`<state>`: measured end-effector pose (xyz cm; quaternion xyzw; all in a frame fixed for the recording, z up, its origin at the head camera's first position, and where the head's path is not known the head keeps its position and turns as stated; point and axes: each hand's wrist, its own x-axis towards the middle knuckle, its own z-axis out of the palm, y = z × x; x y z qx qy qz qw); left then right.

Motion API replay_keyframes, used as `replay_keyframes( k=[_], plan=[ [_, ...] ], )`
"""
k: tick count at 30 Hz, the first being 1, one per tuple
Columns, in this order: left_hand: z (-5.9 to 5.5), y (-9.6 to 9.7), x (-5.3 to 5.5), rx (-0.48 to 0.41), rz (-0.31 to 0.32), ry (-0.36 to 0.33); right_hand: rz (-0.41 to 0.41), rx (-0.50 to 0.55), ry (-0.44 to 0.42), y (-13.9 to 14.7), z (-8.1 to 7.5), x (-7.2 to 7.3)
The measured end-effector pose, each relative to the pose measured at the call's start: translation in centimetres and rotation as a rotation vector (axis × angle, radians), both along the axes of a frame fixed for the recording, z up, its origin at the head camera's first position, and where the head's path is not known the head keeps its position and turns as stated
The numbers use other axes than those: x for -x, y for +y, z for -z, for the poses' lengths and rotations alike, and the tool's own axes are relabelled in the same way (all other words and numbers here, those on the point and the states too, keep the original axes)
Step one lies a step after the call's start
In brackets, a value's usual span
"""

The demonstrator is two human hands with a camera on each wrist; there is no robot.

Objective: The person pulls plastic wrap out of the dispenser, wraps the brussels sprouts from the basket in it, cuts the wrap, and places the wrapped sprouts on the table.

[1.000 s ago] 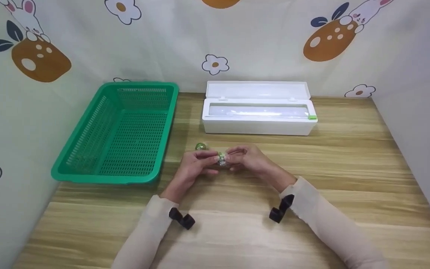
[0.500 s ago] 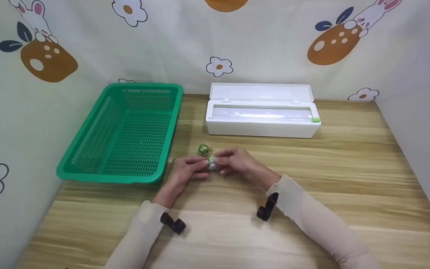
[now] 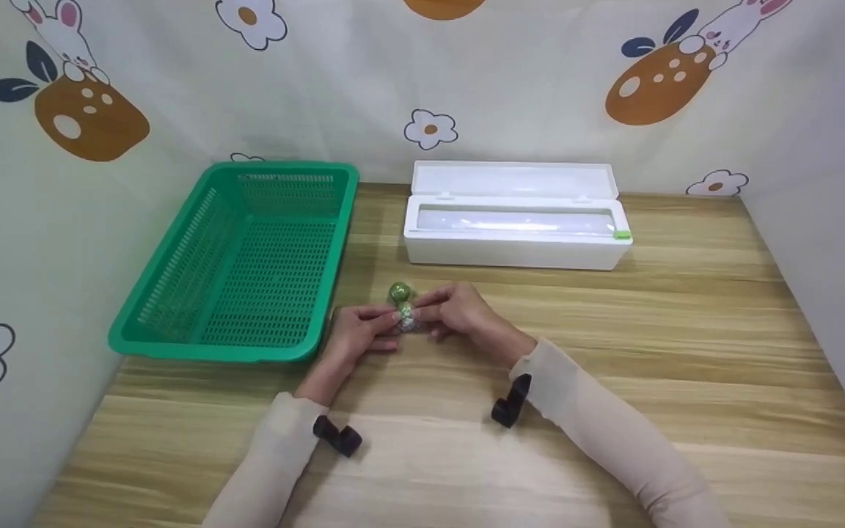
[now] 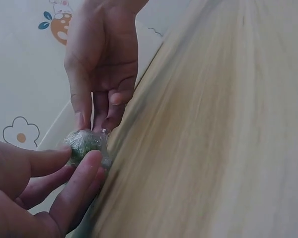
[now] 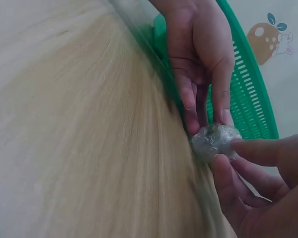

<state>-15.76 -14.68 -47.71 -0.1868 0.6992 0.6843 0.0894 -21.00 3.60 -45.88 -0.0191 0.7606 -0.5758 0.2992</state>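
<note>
Between my two hands is a small green ball wrapped in clear plastic film (image 3: 407, 317), low over the table. The left hand (image 3: 355, 334) pinches it from the left with thumb and fingers, and my right hand (image 3: 464, 308) pinches it from the right. Bunched, shiny film (image 4: 105, 144) shows at its side in the left wrist view. Seen from the right wrist, crinkled film (image 5: 211, 144) covers most of the ball. A second shiny green ball (image 3: 399, 291) lies on the table just beyond the fingertips.
To the left stands a green perforated plastic basket (image 3: 323, 293). Behind the hands is a white cling film dispenser (image 3: 518, 254), its lid (image 3: 514, 180) raised and a green cutter slider (image 3: 621, 235) at its right end. A printed curtain (image 3: 525, 88) encloses the wooden table (image 3: 686, 330).
Both hands have moved left with the wrapped ball, bringing it close in front of the second green ball. The grip stays on it throughout, and the head view has shifted slightly.
</note>
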Motion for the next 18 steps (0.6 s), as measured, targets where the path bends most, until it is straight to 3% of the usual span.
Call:
replay_keyframes(
  k=[13, 16, 18],
  plan=[
    [-0.12, -0.10, -0.14, 0.042, 0.024, 0.006, 0.011, 0.011, 0.042, -0.03, 0.57, -0.33],
    [-0.34, -0.04, -0.26, 0.094, 0.021, 0.031, 0.014, 0.029, 0.025, 0.22, 0.64, -0.24],
    [-0.40, 0.14, -0.49, 0.178, 0.019, 0.089, 0.009, 0.034, 0.015, 0.58, 0.65, -0.22]
  ],
)
